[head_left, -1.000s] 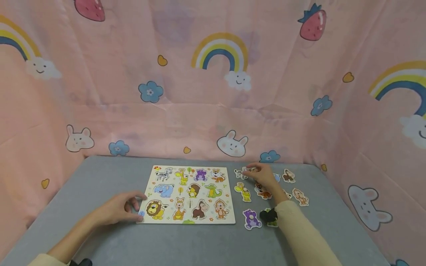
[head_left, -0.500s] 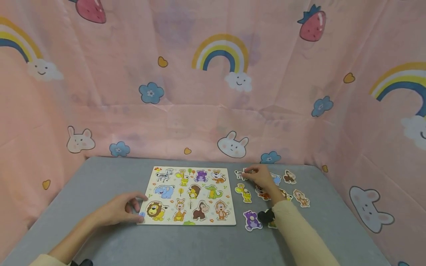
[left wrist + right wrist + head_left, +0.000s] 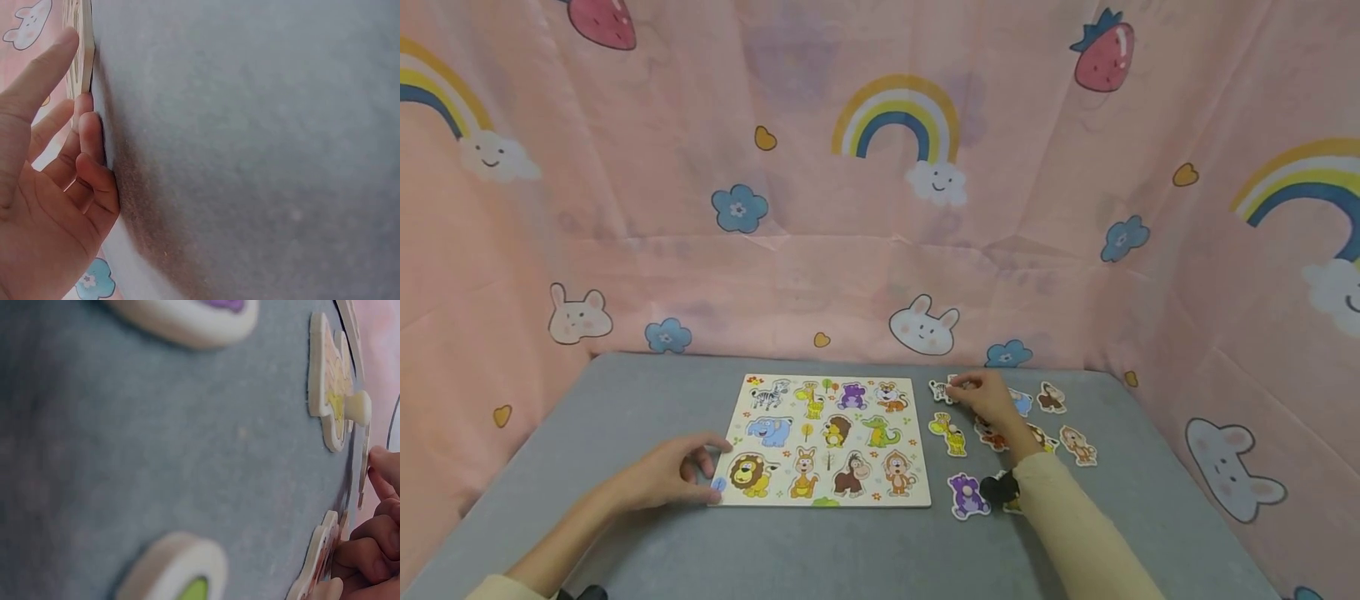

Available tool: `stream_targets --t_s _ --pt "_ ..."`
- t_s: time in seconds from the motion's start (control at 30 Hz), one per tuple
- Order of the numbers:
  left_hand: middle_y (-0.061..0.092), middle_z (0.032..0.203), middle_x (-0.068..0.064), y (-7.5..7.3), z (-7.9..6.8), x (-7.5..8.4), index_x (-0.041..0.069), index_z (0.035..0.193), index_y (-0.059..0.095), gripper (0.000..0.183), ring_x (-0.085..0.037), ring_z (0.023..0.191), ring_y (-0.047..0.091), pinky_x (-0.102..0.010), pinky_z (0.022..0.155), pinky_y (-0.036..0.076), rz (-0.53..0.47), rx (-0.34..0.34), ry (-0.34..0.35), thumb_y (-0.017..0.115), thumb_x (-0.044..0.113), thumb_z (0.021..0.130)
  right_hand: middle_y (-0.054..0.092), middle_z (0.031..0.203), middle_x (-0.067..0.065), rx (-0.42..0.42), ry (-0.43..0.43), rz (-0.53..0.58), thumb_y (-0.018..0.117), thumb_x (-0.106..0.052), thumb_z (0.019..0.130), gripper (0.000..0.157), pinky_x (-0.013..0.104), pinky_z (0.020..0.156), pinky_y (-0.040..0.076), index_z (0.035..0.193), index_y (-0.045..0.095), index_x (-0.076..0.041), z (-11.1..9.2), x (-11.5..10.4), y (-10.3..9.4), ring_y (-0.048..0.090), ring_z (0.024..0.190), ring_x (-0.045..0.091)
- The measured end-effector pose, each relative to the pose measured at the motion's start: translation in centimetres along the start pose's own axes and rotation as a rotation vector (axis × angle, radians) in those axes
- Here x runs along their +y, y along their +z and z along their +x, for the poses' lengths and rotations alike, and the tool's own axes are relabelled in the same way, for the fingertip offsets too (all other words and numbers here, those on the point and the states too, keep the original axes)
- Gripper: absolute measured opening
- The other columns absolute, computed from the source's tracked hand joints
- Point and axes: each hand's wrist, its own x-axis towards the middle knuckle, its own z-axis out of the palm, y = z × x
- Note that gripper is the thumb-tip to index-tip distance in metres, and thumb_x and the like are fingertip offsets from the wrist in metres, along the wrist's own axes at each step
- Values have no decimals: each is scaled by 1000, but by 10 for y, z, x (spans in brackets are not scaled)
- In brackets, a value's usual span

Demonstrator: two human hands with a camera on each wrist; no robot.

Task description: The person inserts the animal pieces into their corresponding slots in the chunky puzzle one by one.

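A flat wooden animal puzzle board [image 3: 871,398] lies on the grey table. My left hand [image 3: 662,471] rests against its left edge, with the thumb at the near corner. In the left wrist view, one extended digit touches the board's edge [image 3: 87,56] while the other fingers bend loosely beside it. Right of the board, my right hand [image 3: 996,404] pinches the zebra puzzle piece [image 3: 938,392], whose right part is covered by the fingers. Closer to me lies the giraffe piece [image 3: 949,435], its pale knob [image 3: 359,408] standing out in the right wrist view.
Around the right forearm lie a purple hippo piece [image 3: 968,497], a monkey piece [image 3: 1078,446], a gorilla piece [image 3: 1052,397] and an elephant piece [image 3: 1021,402]. A brown-orange piece [image 3: 990,435] sits partly under the hand. Pink printed cloth [image 3: 805,275] hangs behind the table.
Both hands hold nearly the same places. The right forearm has shifted very slightly left, and the right fingers stay at the zebra piece.
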Motion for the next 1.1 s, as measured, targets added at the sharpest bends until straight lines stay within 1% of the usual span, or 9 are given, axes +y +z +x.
stream_targets --t_s 0.2,0.43,0.67,0.9,1.1 --pt "58 89 -6 0 0 -1 -1 128 58 61 -10 64 50 -24 56 41 3 0 16 89 20 79 51 63 2 9 -18 11 78 -12 92 22 27 50 35 105 75 5 -3 -2 -2 41 54 14" --pt "58 90 -5 1 1 -3 -1 129 58 62 -11 66 51 -24 58 42 -5 2 6 89 19 79 47 61 1 4 -87 24 78 -12 92 23 26 50 34 105 74 6 -9 -4 -6 39 53 12" --pt "58 90 -5 1 0 -2 -3 130 57 61 -11 66 50 -25 57 42 -45 -5 15 88 14 80 47 64 3 -6 -88 34 78 -14 92 21 27 49 33 106 75 2 -15 -10 -8 38 54 15" --pt "58 90 -5 2 2 -3 -2 131 57 62 -11 66 50 -24 57 41 -46 -4 7 88 14 80 44 63 2 -43 -123 47 77 -12 93 17 27 50 32 103 76 2 -20 -18 -9 36 54 13" --pt "57 90 -6 0 0 -5 -3 132 56 63 -12 67 50 -24 58 42 -58 -11 5 88 13 80 41 61 1 -84 -161 34 78 -15 92 22 28 51 32 106 75 3 -22 -31 -6 34 53 12"
